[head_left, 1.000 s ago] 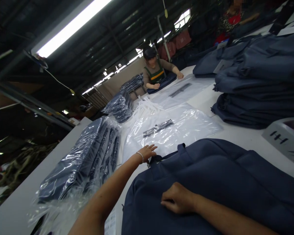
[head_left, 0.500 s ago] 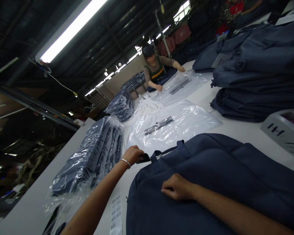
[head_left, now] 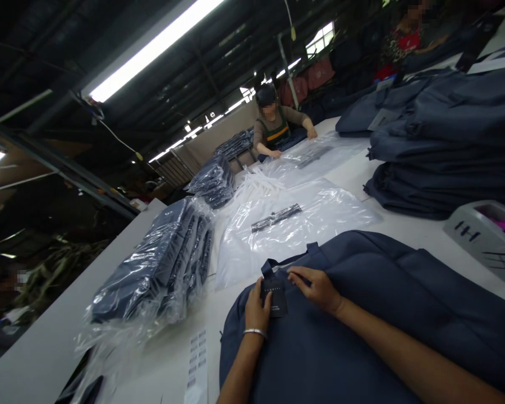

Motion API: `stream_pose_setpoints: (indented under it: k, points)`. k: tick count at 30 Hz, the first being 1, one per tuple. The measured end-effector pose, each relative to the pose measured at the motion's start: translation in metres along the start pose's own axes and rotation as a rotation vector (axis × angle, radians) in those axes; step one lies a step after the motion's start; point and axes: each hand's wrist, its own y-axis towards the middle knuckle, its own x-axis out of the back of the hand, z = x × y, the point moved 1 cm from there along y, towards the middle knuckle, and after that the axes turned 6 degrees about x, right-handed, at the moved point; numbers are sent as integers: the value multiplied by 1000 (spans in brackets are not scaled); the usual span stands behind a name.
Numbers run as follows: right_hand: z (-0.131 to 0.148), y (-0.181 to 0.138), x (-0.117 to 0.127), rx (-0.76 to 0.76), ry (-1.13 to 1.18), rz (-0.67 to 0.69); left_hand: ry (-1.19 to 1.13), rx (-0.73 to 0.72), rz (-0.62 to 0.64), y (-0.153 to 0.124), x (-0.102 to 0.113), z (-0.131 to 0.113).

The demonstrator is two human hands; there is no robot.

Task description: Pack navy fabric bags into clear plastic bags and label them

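Observation:
A navy fabric bag (head_left: 370, 314) lies flat in front of me, its strap handle (head_left: 313, 249) along the far left edge. My left hand (head_left: 257, 311) has its thumb and fingers on the left edge of a black hang tag (head_left: 279, 300) with small pale print, which rests against the bag beside the handle. My right hand (head_left: 320, 289) hovers just right of the tag, fingertips pinched close to the handle. Whatever is between those fingertips is too small to make out.
Plastic-wrapped navy bags (head_left: 151, 264) are stacked on the left. Clear plastic bags (head_left: 294, 235) lie beyond my bag. A sheet of barcode stickers (head_left: 197, 365) is near the table edge. More navy bags (head_left: 450, 151) and a grey box (head_left: 483, 241) stand right. A co-worker (head_left: 278, 126) handles plastic opposite.
My left hand has brought the black tag right and nearer, onto the bag by the handle. My right hand has moved forward from the bag's middle to beside the tag.

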Motion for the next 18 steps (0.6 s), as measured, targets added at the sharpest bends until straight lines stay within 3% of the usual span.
stream_pose_setpoints:
  k: [4,8,11,14,18]
  points:
    - [-10,54,3,-83,-503,343,49,-15,-108,-17,-10,-3]
    - [-31,102,-9,-224,-672,664,116,-56,-168,-25,-12,-7]
    - [-42,118,-21,-291,-757,834,146,-100,-192,-27,-14,-8]
    - [-38,123,-23,-267,-811,896,153,-135,-202,-30,-16,-7]
    - [-7,125,-4,-137,-852,804,135,-159,-216,-33,-16,-7]
